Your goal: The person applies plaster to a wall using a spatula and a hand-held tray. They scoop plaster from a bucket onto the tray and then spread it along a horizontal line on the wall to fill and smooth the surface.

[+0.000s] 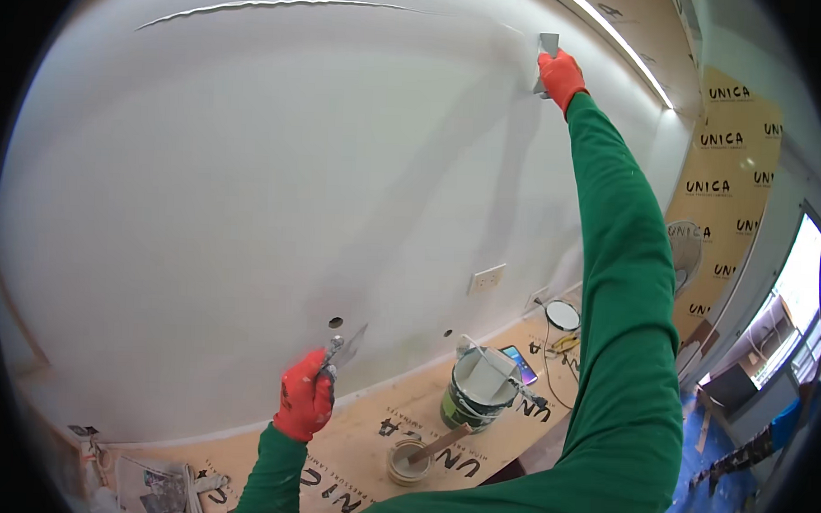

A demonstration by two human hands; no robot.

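Note:
My right hand (562, 76), in an orange-red glove, reaches high on the white wall (251, 160). It grips a flat grey scraper (549, 42) held against the wall surface, below the light strip. A long ragged ridge (275, 1) runs along the wall's upper left, away from the scraper. Lower down, my left hand (306, 396), gloved alike, is closed round the handle of a putty knife (350, 348). That knife's blade points up and to the right, close to the wall; whether it touches cannot be made out.
A paint bucket (467, 410) and a small tub (407, 472) with a wooden stick stand on the covered counter (359, 436). A phone (519, 364) lies behind the bucket. Crumpled paper (149, 492) is at lower left. Another person's leg (738, 460) shows at far right.

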